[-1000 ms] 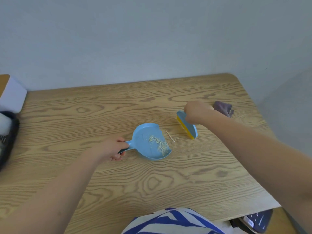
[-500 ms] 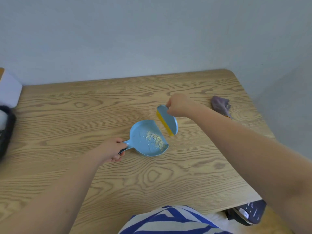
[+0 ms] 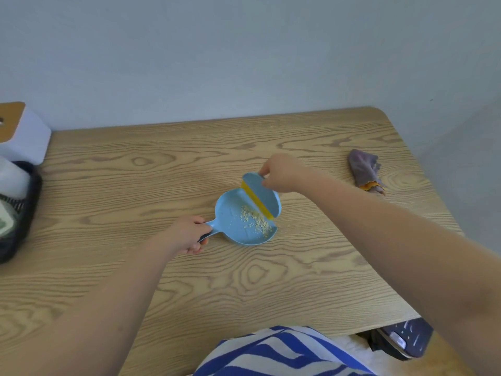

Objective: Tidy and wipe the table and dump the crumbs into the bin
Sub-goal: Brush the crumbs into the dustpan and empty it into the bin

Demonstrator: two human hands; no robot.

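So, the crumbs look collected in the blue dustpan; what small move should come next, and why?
Probably lift the scraper off the dustpan, then keep the pan level. The crumbs lie near its open front edge, the scraper's yellow edge sits at that mouth, and I see no crumbs on the table nearby. The left hand grips the handle; the right hand holds the scraper.

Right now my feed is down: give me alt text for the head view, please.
On a wooden table, the left hand grips the handle of a blue dustpan holding crumbs, while the right hand holds a blue scraper with a yellow edge at the pan's mouth. A crumpled cloth lies to the right; a dark basket sits at the left edge.
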